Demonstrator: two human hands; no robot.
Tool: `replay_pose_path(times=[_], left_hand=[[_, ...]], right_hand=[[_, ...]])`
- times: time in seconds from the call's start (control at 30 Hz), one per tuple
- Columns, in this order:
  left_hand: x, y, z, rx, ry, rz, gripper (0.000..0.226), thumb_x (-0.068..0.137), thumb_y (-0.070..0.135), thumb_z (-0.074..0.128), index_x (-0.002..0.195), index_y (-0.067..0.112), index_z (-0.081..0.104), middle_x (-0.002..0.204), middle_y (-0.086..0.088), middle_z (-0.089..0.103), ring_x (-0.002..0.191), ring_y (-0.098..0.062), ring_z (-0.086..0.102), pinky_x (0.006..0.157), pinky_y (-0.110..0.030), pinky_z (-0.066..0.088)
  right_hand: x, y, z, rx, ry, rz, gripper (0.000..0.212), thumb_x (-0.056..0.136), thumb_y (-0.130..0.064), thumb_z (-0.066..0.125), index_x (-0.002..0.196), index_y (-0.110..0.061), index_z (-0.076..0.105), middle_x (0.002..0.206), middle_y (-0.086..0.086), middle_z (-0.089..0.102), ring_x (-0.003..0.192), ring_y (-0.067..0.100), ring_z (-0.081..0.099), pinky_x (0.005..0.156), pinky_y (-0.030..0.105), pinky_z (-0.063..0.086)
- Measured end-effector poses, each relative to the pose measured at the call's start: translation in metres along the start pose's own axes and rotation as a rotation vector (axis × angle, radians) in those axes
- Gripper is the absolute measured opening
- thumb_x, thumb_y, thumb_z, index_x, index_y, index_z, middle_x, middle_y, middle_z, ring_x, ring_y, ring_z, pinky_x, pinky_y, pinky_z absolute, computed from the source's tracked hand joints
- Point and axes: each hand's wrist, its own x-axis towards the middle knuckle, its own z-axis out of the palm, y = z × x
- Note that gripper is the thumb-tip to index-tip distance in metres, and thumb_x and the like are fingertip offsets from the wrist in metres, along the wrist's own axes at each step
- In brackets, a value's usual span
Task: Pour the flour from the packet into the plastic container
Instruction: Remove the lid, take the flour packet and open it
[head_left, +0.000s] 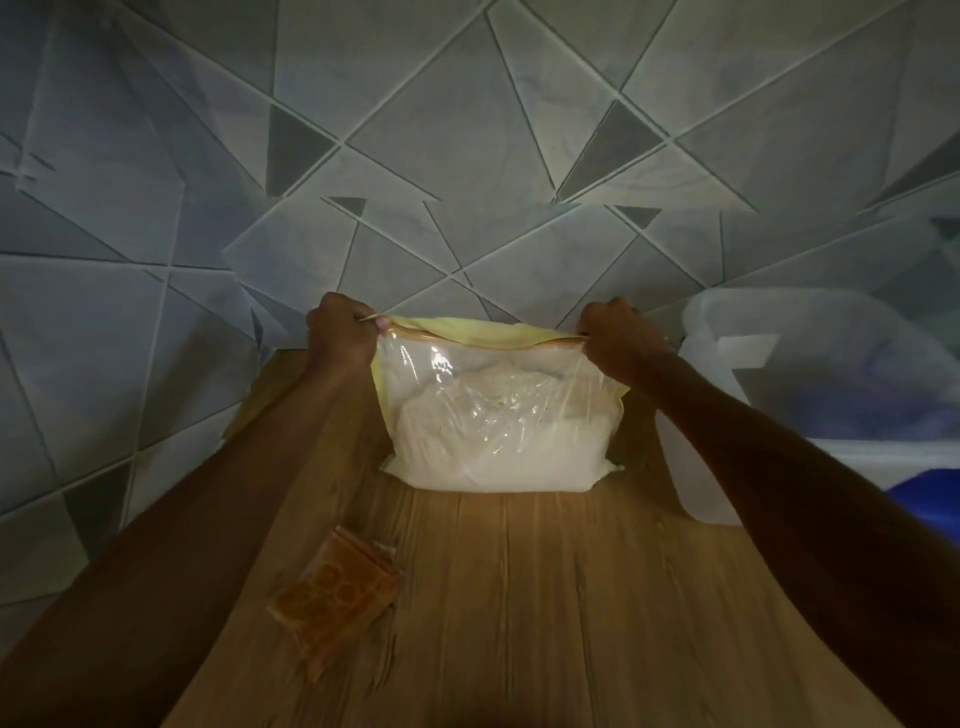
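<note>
— Where is the flour at this moment?

— In the clear plastic packet with a yellow back (498, 415). It stands upright on the light wooden table (519, 597), straight ahead of me and close to the far edge. The white flour (493, 462) fills its lower part, and the film above it is slack and creased.

— And your hands?

— Both are grasping the packet. My left hand (340, 332) pinches the top left corner with curled fingers, and my right hand (621, 338) pinches the top right corner the same way. The top edge is stretched between them. The yellow layer shows above the clear front one, but I cannot tell whether the mouth is open.

— Where is the container?

— The translucent white plastic container (831, 374) stands to the right of the packet, beyond my right forearm, its open top facing up. I cannot tell whether it sits on the table. Something bluish shows dimly through its wall, and a blue object (924, 499) lies beside its base, partly hidden by my arm.

— Anything else nearby?

— A flat orange-brown wrapper (332, 592) lies on the table beside my left forearm, well apart from the packet. Behind everything is a grey wall patterned with triangles (467, 130).
</note>
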Motion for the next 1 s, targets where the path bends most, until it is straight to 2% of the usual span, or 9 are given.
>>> replay_pose_path(times=[0.2, 0.37, 0.53, 0.6, 0.67, 0.73, 0.83, 0.9, 1.0], left_hand=[[0.024, -0.007, 0.009, 0.052, 0.068, 0.034, 0.027, 0.086, 0.023, 0.077, 0.097, -0.001, 0.077, 0.100, -0.026, 0.074, 0.098, -0.040, 0.069, 0.088, -0.038, 0.051], [0.022, -0.006, 0.016, 0.144, 0.038, 0.083, 0.024, 0.089, 0.020, 0.075, 0.101, -0.001, 0.077, 0.102, -0.026, 0.073, 0.098, -0.042, 0.069, 0.086, -0.041, 0.052], [-0.001, 0.016, 0.030, 0.336, 0.082, 0.196, 0.024, 0.095, 0.013, 0.064, 0.113, -0.001, 0.069, 0.113, -0.025, 0.069, 0.109, -0.043, 0.062, 0.094, -0.049, 0.051], [-0.014, 0.026, 0.040, 0.365, 0.121, 0.308, 0.033, 0.090, 0.007, 0.068, 0.122, 0.002, 0.064, 0.121, -0.022, 0.065, 0.114, -0.040, 0.061, 0.094, -0.047, 0.051], [-0.023, 0.029, 0.056, 0.426, 0.142, 0.516, 0.045, 0.079, 0.003, 0.077, 0.122, 0.008, 0.067, 0.129, -0.016, 0.064, 0.120, -0.034, 0.059, 0.096, -0.046, 0.049], [-0.029, 0.029, 0.077, 0.585, 0.070, 0.737, 0.053, 0.072, 0.006, 0.082, 0.122, 0.017, 0.068, 0.137, -0.006, 0.061, 0.131, -0.028, 0.053, 0.103, -0.048, 0.040], [-0.036, 0.033, 0.104, 0.749, -0.111, 0.914, 0.069, 0.065, -0.002, 0.080, 0.128, 0.023, 0.064, 0.144, -0.002, 0.057, 0.138, -0.024, 0.048, 0.107, -0.050, 0.035], [-0.039, 0.036, 0.109, 0.911, -0.100, 0.926, 0.072, 0.063, -0.002, 0.080, 0.128, 0.024, 0.064, 0.142, -0.003, 0.059, 0.135, -0.026, 0.051, 0.106, -0.054, 0.035], [-0.028, 0.030, 0.094, 1.130, -0.077, 0.725, 0.067, 0.077, 0.018, 0.079, 0.138, 0.030, 0.052, 0.142, 0.001, 0.056, 0.133, -0.024, 0.051, 0.110, -0.057, 0.026]], right_hand=[[-0.013, -0.010, 0.008, 0.095, -0.062, 0.038, 0.027, 0.093, -0.016, 0.061, 0.120, -0.015, 0.064, 0.122, 0.019, 0.059, 0.110, 0.040, 0.060, 0.093, 0.043, 0.049], [-0.019, 0.002, 0.018, 0.139, -0.051, 0.020, 0.020, 0.091, -0.027, 0.069, 0.109, -0.018, 0.071, 0.105, 0.009, 0.070, 0.090, 0.026, 0.065, 0.078, 0.032, 0.047], [-0.028, 0.024, 0.024, 0.225, -0.090, 0.028, 0.024, 0.084, -0.016, 0.077, 0.107, -0.018, 0.071, 0.101, 0.006, 0.071, 0.086, 0.023, 0.068, 0.082, 0.039, 0.060], [-0.033, 0.029, 0.028, 0.267, -0.084, 0.041, 0.016, 0.086, -0.011, 0.074, 0.101, -0.017, 0.071, 0.093, 0.005, 0.070, 0.081, 0.021, 0.069, 0.080, 0.038, 0.062], [-0.039, 0.033, 0.036, 0.313, -0.060, 0.065, 0.012, 0.089, -0.011, 0.071, 0.099, -0.017, 0.072, 0.090, 0.003, 0.070, 0.083, 0.020, 0.069, 0.080, 0.035, 0.061], [-0.045, 0.035, 0.044, 0.373, -0.064, 0.098, 0.015, 0.091, -0.013, 0.069, 0.105, -0.015, 0.072, 0.095, 0.005, 0.071, 0.088, 0.021, 0.069, 0.084, 0.033, 0.059], [-0.054, 0.039, 0.047, 0.474, -0.068, 0.142, 0.017, 0.090, -0.008, 0.065, 0.106, -0.007, 0.070, 0.100, 0.013, 0.069, 0.093, 0.029, 0.066, 0.076, 0.031, 0.049], [-0.059, 0.040, 0.047, 0.468, -0.052, 0.160, 0.021, 0.089, -0.007, 0.060, 0.109, -0.005, 0.067, 0.105, 0.017, 0.064, 0.098, 0.033, 0.062, 0.076, 0.029, 0.041], [-0.062, 0.039, 0.041, 0.465, -0.049, 0.175, 0.021, 0.092, -0.007, 0.057, 0.111, -0.001, 0.062, 0.107, 0.019, 0.060, 0.098, 0.035, 0.060, 0.076, 0.030, 0.040]])
